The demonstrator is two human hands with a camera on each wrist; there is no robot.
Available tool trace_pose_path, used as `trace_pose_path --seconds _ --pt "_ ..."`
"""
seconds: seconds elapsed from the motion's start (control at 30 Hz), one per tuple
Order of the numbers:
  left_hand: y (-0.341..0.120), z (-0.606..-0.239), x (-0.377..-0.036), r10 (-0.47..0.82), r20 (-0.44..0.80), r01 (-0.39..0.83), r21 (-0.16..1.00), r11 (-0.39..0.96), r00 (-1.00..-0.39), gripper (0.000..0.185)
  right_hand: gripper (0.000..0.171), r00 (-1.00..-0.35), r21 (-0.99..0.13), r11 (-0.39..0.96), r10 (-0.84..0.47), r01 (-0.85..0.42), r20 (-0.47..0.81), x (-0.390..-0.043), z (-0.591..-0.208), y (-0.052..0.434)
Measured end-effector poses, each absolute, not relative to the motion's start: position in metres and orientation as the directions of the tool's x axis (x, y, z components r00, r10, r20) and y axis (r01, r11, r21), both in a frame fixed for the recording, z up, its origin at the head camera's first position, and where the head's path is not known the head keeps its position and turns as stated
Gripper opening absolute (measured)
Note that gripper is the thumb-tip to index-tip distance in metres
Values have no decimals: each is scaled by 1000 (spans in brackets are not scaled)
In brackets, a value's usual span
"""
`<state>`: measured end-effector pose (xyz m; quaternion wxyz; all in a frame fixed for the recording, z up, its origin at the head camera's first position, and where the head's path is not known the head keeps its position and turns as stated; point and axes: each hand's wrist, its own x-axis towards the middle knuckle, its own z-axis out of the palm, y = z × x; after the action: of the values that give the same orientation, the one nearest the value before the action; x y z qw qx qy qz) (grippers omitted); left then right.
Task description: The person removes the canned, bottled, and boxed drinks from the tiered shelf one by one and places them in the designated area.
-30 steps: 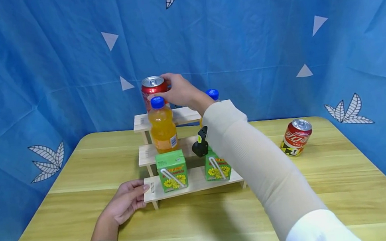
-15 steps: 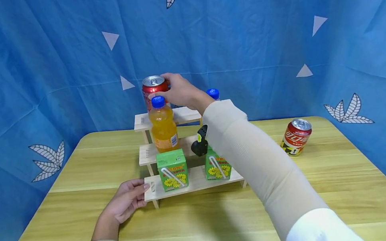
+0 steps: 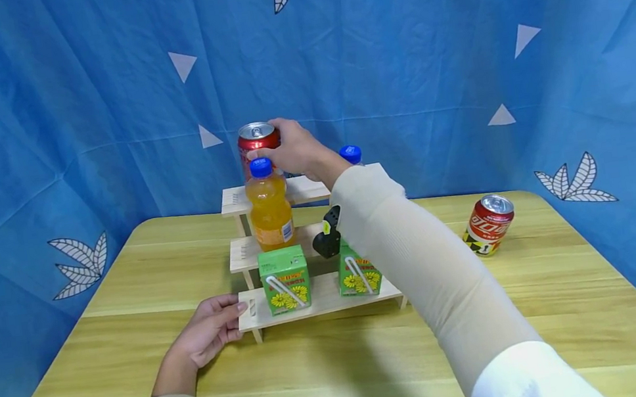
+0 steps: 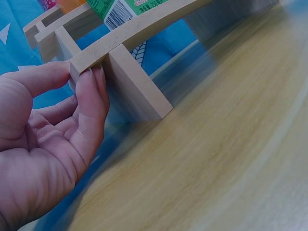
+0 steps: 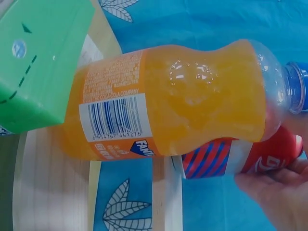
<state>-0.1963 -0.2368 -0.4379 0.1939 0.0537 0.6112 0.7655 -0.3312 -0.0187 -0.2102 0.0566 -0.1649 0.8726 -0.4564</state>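
Note:
My right hand grips a red soda can from its right side at the top tier of a three-step wooden shelf. In the right wrist view the can shows behind an orange soda bottle, with my fingers wrapped on it. The can's base is hidden behind the bottle on the middle tier. My left hand pinches the left end of the bottom tier, thumb on top and fingertips against the edge.
Two green juice cartons stand on the bottom tier. A second blue-capped bottle is mostly hidden behind my right arm. Another red can stands at the right of the wooden table. Blue cloth hangs all around.
The red can and my right hand have shifted slightly to the right and up along the top tier. My left hand has stayed on the shelf's end.

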Motion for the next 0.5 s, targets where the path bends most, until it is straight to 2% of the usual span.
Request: trace_pose_path --seconds 0.5 --pt "-238 -440 -199 355 -171 -243 955 -171 -919 33 73 -960 -807 551 -270 -213 69 -332 -194 -6"
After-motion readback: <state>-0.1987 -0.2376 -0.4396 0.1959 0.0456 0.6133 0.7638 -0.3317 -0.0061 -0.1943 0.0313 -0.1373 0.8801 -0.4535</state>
